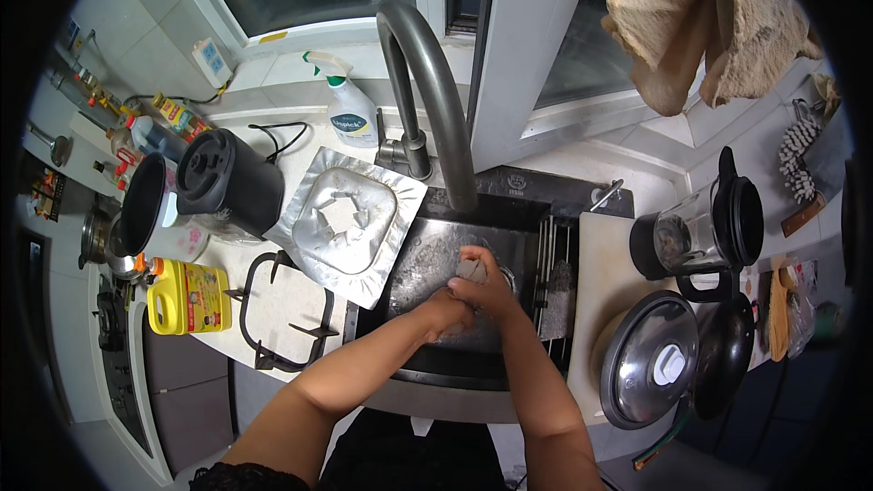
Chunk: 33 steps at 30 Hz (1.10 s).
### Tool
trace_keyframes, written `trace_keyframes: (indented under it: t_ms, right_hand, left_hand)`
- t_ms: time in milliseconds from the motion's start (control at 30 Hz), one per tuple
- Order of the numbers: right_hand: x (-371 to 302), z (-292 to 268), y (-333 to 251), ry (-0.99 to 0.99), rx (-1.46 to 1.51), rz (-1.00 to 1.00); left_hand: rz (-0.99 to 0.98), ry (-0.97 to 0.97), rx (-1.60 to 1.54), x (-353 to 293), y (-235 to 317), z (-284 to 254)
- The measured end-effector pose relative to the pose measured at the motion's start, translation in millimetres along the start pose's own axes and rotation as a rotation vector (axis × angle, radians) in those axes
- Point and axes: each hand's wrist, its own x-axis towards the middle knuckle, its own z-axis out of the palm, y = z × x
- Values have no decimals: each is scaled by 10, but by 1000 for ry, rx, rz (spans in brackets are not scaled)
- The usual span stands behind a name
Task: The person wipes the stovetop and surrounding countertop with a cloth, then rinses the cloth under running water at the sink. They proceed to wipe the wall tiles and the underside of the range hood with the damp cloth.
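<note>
The pale counter [286,311] holds a dark sink [420,256]. Above it, the right hand [486,291] has its grip closed around a grey wad [471,271]; the left hand [446,314], just nearer, is clenched, contents hidden. Squeezing seems under way, unfinished. The wad's exposed end points far; its long axis is covered.

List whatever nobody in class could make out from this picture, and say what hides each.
All in the head view:
- Most of the grey wad: covered by the right hand.
- Whether the left hand grips it too: hidden by its curled fingers.
- Sink floor behind both hands: blocked by them.
- Whatever is under the metal lid.
- Top of the beige cloth: cut off by the upper edge.
</note>
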Motion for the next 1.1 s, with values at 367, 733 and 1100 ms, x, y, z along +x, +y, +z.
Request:
trace_keyframes:
  t_ms: [367, 733, 1100]
  right_hand:
    - [-99, -106, -459, -229, 322, 193]
    - [-74, 152, -361, 154, 159, 243]
    - [27, 187, 27, 326, -111, 161]
  left_hand:
    - [-155, -359, -429, -254, 118, 50]
    - [-92, -200, -128, -306, 131, 113]
    - [52, 135, 200, 79, -228, 241]
